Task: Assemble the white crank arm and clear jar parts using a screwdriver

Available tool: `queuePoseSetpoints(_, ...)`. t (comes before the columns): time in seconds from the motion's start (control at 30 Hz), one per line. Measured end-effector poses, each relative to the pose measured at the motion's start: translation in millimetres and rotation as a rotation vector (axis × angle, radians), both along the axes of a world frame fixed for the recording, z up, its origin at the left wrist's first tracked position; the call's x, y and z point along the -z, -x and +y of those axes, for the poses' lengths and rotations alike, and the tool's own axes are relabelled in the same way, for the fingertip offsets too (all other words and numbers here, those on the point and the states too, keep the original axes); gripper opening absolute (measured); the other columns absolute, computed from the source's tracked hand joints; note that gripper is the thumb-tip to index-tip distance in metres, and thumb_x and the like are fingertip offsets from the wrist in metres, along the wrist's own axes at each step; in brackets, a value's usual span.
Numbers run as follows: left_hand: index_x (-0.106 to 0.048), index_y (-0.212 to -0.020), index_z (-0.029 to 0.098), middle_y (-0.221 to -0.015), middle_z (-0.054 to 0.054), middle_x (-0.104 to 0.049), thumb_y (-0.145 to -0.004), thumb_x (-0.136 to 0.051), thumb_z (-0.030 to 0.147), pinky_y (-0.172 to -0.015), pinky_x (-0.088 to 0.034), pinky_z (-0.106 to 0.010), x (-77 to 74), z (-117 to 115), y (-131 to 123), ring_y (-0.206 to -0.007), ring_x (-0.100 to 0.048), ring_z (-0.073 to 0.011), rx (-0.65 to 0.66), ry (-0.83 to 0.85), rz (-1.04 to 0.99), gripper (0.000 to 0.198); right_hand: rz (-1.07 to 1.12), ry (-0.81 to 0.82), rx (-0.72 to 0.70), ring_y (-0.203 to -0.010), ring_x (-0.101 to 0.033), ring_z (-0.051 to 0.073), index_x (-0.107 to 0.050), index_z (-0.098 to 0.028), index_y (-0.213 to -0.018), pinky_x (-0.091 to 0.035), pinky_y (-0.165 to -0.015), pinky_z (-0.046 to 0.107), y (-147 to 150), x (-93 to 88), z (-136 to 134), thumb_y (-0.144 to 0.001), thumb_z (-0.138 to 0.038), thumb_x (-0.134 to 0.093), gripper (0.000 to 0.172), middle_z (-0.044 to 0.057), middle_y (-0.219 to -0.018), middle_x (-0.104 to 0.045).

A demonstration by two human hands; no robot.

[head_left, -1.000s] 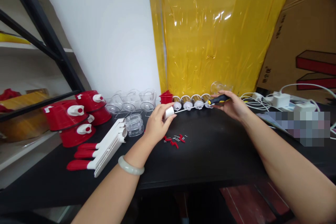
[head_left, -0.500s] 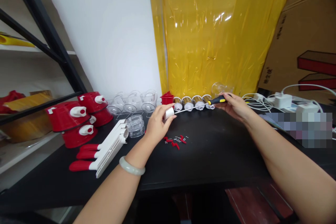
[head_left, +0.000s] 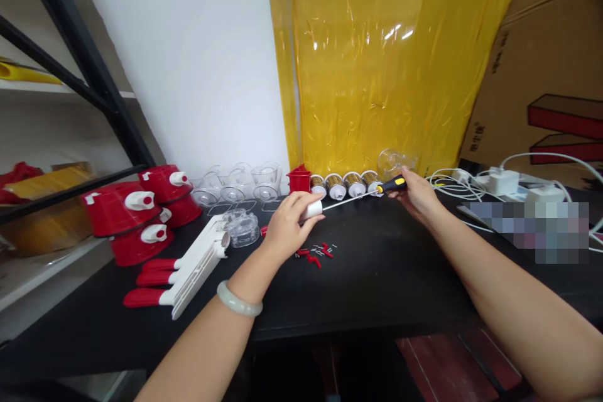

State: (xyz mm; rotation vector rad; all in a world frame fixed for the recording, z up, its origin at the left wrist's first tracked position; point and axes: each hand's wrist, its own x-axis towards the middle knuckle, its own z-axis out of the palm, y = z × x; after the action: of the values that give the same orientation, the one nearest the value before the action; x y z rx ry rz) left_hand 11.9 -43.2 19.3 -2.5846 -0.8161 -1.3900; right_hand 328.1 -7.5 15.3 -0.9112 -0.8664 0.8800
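In the head view, the red plastic container (head_left: pixel 299 179) at the back of the black desk (head_left: pixel 396 276) is the landmark. Nearer the wearer than it and slightly right, the left grip (head_left: pixel 287 226) is wrapped round a small white plastic cylinder (head_left: pixel 313 210). The right grip (head_left: pixel 417 193), farther right of the container, clasps a black-and-yellow-handled metal screwdriver (head_left: pixel 393 184), its shaft tip at the cylinder's end.

The work on this cylinder looks under way; whether a screw is seated inside is hidden. Four gold-and-white ribbed cylinders (head_left: pixel 353 184) lined up just right of the container may be finished pieces, though that cannot be confirmed. Small angular red plastic parts (head_left: pixel 313 260) and thin silver metal pieces (head_left: pixel 320 252) lie loose in front of the container, seemingly unfitted, suggesting more remains.
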Motion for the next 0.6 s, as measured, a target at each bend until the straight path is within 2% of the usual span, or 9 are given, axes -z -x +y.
queuePoseSetpoints(0.17, -0.053, -0.128, 0.025, -0.117, -0.008, -0.061, -0.091, -0.064, 0.025, -0.096, -0.050, -0.039, -0.9, 0.9, 0.3, -0.110, -0.060, -0.0212, 0.009, -0.045, -0.060, 0.039, 0.029, -0.037, 0.123, -0.040, -0.050, 0.010, -0.053, -0.020, -0.075, -0.042, -0.040, 0.021, -11.8, 3.0, 8.7, -0.091, -0.038, -0.053, 0.024, -0.003, -0.052, -0.052)
queuePoseSetpoints(0.3, -0.046, -0.121, 0.022, -0.114, -0.009, -0.058, -0.086, -0.069, 0.024, -0.096, -0.050, -0.042, 1.4, 9.7, 5.5, -0.109, -0.061, -0.0227, -0.022, -0.130, -0.311, 0.042, 0.057, -0.006, 0.302, -0.039, -0.048, 0.011, -0.048, -0.023, -0.074, -0.044, -0.040, 0.024, -26.4, 6.9, 16.9, -0.089, -0.035, -0.051, 0.019, -0.005, -0.054, -0.050)
queuePoseSetpoints(0.47, -0.032, -0.111, 0.024, -0.114, -0.010, -0.054, -0.087, -0.066, 0.020, -0.097, -0.050, -0.048, 3.6, 11.4, 4.0, -0.109, -0.063, -0.0231, 0.134, -0.099, -0.441, 0.042, -0.051, 0.099, 0.543, -0.035, -0.045, 0.012, -0.050, -0.023, -0.069, -0.039, -0.036, 0.026, -36.9, 14.5, 20.9, -0.084, -0.026, -0.049, 0.016, -0.004, -0.050, -0.050)
queuePoseSetpoints(0.6, -0.029, -0.108, 0.025, -0.113, -0.008, -0.051, -0.090, -0.060, 0.019, -0.093, -0.052, -0.046, 3.1, 4.6, -3.7, -0.105, -0.065, -0.0209, 0.203, -0.070, -0.421, 0.037, -0.077, 0.122, 0.574, -0.034, -0.044, 0.012, -0.051, -0.022, -0.067, -0.039, -0.035, 0.025, -37.4, 21.3, 21.7, -0.082, -0.022, -0.048, 0.015, -0.004, -0.048, -0.050)
